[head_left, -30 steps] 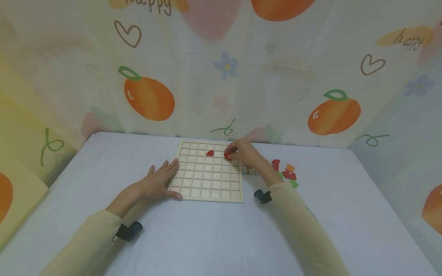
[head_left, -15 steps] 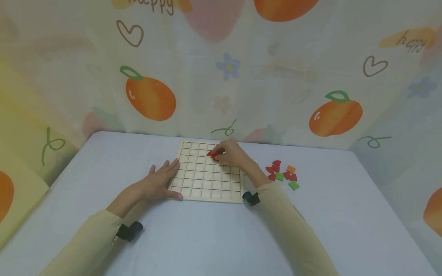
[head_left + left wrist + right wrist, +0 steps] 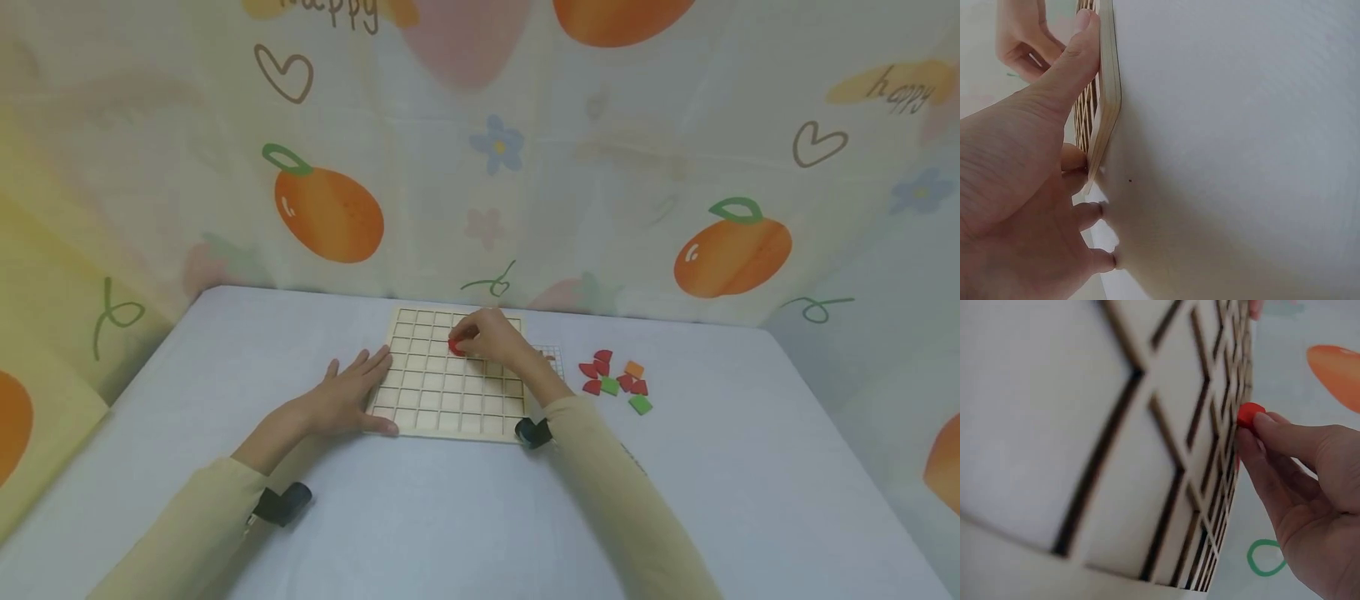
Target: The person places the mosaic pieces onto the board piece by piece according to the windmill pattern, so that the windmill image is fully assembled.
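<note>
A pale wooden grid board (image 3: 431, 381) lies on the white table. My left hand (image 3: 341, 400) rests at its left side with fingers spread; in the left wrist view the thumb (image 3: 1075, 59) lies along the board's edge and other fingertips touch the tabletop. Over the upper middle cells, my right hand (image 3: 491, 337) pinches a small red piece (image 3: 455, 346) between thumb and fingers. The right wrist view shows this red piece (image 3: 1250, 415) right at the board's surface. Another red quarter-round piece on the board is mostly hidden behind the right hand.
Right of the board lie loose flat pieces: several red ones (image 3: 602, 356), an orange square (image 3: 633, 369) and green squares (image 3: 641, 404). A printed grid card (image 3: 553, 357) sits by the board's right edge, partly behind the right forearm. A patterned cloth (image 3: 585, 200) hangs behind the table.
My right hand has moved left across the board with the red piece, now covering the quarter-round lying there. More loose pieces show beside the forearm. My left hand stays put.
</note>
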`<state>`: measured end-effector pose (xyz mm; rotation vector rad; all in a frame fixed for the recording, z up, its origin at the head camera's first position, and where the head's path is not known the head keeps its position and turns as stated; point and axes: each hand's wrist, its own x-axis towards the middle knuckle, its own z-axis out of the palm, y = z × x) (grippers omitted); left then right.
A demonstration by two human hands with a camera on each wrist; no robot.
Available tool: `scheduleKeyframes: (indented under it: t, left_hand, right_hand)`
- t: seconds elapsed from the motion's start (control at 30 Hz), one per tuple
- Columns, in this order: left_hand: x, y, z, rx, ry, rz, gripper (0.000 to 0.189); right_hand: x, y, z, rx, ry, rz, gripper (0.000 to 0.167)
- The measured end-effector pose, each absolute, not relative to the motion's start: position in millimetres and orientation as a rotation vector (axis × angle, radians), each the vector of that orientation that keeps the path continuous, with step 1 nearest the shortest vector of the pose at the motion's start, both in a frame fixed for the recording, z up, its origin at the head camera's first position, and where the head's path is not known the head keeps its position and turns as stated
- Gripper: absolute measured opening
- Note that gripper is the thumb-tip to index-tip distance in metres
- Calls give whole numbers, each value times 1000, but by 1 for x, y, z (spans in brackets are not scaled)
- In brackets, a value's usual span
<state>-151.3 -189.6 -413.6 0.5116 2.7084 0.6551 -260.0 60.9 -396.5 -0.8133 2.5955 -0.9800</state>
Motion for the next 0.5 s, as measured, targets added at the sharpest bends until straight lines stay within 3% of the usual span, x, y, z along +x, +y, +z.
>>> scheduleKeyframes:
  t: [0.5]
  left_hand:
    - [-149, -189, -411, 520, 2710, 659, 116]
  right_hand:
    - [-261, 59, -400, -793, 2701, -884, 16]
